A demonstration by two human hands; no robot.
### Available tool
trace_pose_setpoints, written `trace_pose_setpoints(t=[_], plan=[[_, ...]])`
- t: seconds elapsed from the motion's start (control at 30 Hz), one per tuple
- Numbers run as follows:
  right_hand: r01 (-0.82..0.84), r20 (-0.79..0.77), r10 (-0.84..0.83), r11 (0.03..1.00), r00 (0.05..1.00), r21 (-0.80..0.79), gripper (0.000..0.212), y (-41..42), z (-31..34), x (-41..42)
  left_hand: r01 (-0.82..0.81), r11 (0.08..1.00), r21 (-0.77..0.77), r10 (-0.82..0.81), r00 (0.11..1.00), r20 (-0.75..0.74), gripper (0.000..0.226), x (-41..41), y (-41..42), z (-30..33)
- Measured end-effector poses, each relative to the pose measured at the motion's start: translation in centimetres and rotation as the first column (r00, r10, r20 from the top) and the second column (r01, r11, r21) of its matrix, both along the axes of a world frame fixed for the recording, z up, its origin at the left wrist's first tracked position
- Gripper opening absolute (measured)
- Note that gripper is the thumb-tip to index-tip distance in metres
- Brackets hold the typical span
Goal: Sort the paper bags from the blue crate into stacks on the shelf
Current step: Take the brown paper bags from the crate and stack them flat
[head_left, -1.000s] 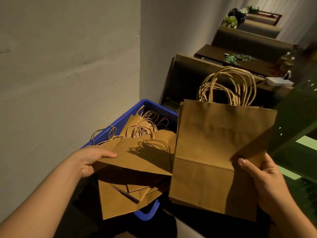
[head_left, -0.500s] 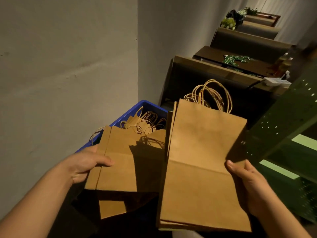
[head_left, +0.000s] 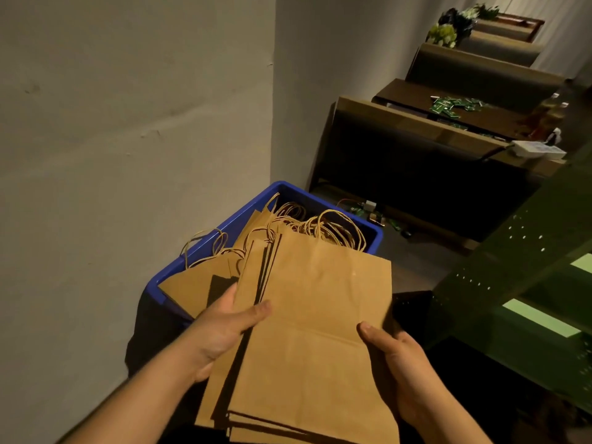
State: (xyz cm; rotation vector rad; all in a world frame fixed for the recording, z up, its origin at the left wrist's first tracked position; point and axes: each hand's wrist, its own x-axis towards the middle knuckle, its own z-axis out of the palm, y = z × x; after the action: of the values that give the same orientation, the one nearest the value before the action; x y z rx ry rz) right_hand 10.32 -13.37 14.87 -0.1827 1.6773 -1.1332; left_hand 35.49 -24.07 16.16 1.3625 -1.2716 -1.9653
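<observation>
We hold a stack of bags above the crate: our left hand grips its left edge, our right hand its right. More bags lie in the crate.

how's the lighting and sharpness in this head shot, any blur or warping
Head view: dim warm light, with the bundle of paper bags the brightest thing; hard dark shadows fall between its layers and beside the left hand; the green shelf and the floor under the right hand go murky; wide-angle bending tilts the wall edge and benches; hands slightly soft.
</observation>
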Motion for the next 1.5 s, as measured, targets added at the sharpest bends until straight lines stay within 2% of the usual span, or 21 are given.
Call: trace_pose_setpoints(t=[0.07, 0.1, 0.2, 0.23, 0.3, 0.37, 0.47, 0.5, 0.57, 0.6, 0.67, 0.7, 0.77, 0.93, 1.17, 1.2, 1.27, 1.3, 1.4, 1.47, 1.5], plan=[[0.002, -0.041, -0.002, 1.0, 0.999, -0.001, 0.036, 0.0, 0.0, 0.8, 0.011, 1.0, 0.006, -0.011, 1.0, -0.017, 0.132, -0.3, 0.1, -0.7], [-0.006, -0.068, 0.006, 1.0, 0.998, 0.003, 0.037, -0.1, 0.0, 1.0, 0.003, 1.0, 0.021, -0.002, 0.999, -0.04, 0.126, -0.3, 0.1, -1.0], [-0.005, -0.111, 0.007, 1.0, 0.994, 0.023, 0.061, -0.1, 0.0, 1.4, 0.054, 0.998, 0.037, -0.048, 0.988, -0.146, 0.081, -0.4, -0.1, -0.7], [-0.014, -0.113, 0.018, 0.999, 0.993, 0.029, 0.065, 0.0, 0.1, 1.4, 0.081, 0.996, 0.027, -0.076, 0.985, -0.153, 0.075, -0.5, -0.2, -0.7], [-0.041, -0.093, 0.043, 0.999, 0.995, 0.028, 0.062, 0.2, 0.2, 1.3, 0.112, 0.993, 0.047, -0.103, 0.983, -0.154, 0.082, -0.7, -0.3, -0.6], [-0.073, -0.094, 0.074, 0.997, 0.993, 0.005, 0.045, 0.6, 0.2, 1.3, 0.079, 0.993, 0.084, -0.067, 0.988, -0.142, 0.106, -1.0, 0.0, -0.9], [-0.082, -0.091, 0.072, 0.99, 0.993, -0.111, 0.033, 1.1, 0.3, 1.0, 0.02, 0.998, 0.067, -0.008, 0.985, -0.175, 0.121, -1.8, 1.3, -1.4], [-0.078, -0.101, 0.064, 0.988, 0.993, -0.136, 0.04, 1.3, 0.6, 1.0, 0.003, 0.997, 0.075, 0.011, 0.982, -0.188, 0.127, -1.9, 1.6, -1.6], [-0.048, -0.087, 0.032, 0.983, 0.996, -0.178, 0.076, 1.7, 0.8, 0.8, 0.003, 0.997, 0.078, 0.013, 0.981, -0.195, 0.136, -2.2, 1.6, -2.2], [-0.028, -0.12, 0.006, 0.983, 0.993, -0.184, 0.082, 1.8, 0.7, 0.6, 0.02, 0.995, 0.101, -0.001, 0.983, -0.183, 0.142, -2.3, 1.3, -2.4], [-0.021, -0.188, -0.016, 0.981, 0.982, -0.193, 0.062, 2.2, 0.6, 0.4, 0.013, 0.995, 0.102, 0.003, 0.988, -0.155, 0.149, -2.7, 1.1, -2.4], [-0.02, -0.197, -0.019, 0.98, 0.98, -0.196, 0.051, 2.4, 0.5, 0.3, 0.015, 0.995, 0.099, -0.001, 0.99, -0.142, 0.149, -2.9, 1.0, -2.4], [-0.02, -0.222, -0.026, 0.979, 0.975, -0.202, 0.043, 2.8, 0.6, 0.3, 0.027, 0.998, 0.054, -0.02, 0.992, -0.124, 0.141, -3.7, 1.1, -2.2], [0.089, -0.164, -0.13, 0.968, 0.978, -0.236, 0.041, 4.4, 0.5, -0.8, 0.065, 0.989, -0.132, -0.08, 0.99, -0.115, 0.127, -5.5, 1.6, -1.9], [0.154, -0.084, -0.173, 0.968, 0.981, -0.197, 0.036, 8.3, 0.2, -2.5, 0.129, 0.974, -0.185, -0.149, 0.983, -0.103, 0.129, -8.3, 4.6, -0.9], [0.15, -0.086, -0.17, 0.968, 0.982, -0.199, 0.039, 8.9, 0.1, -2.9, 0.127, 0.977, -0.172, -0.147, 0.983, -0.107, 0.119, -8.7, 5.1, -1.0], [0.149, -0.088, -0.17, 0.967, 0.981, -0.208, 0.044, 10.2, -0.1, -3.7, 0.157, 0.979, -0.128, -0.172, 0.978, -0.117, 0.083, -9.6, 6.1, -1.0], [0.153, -0.098, -0.176, 0.966, 0.979, -0.206, 0.043, 10.8, -0.2, -4.1, 0.175, 0.978, -0.111, -0.187, 0.976, -0.108, 0.079, -9.9, 6.7, -1.0], [0.159, -0.127, -0.189, 0.962, 0.974, -0.22, 0.039, 12.9, -0.7, -5.1, 0.214, 0.963, -0.163, -0.221, 0.975, -0.028, 0.111, -11.1, 8.4, -2.0], [0.182, -0.143, -0.214, 0.961, 0.966, -0.209, 0.043, 14.0, -1.2, -5.7, 0.225, 0.956, -0.188, -0.227, 0.974, 0.011, 0.115, -11.6, 9.5, -2.9], [0.194, -0.137, -0.224, 0.96, 0.965, -0.201, 0.037, 14.6, -1.5, -5.8, 0.227, 0.956, -0.184, -0.227, 0.974, 0.022, 0.115, -11.9, 10.0, -3.1]])
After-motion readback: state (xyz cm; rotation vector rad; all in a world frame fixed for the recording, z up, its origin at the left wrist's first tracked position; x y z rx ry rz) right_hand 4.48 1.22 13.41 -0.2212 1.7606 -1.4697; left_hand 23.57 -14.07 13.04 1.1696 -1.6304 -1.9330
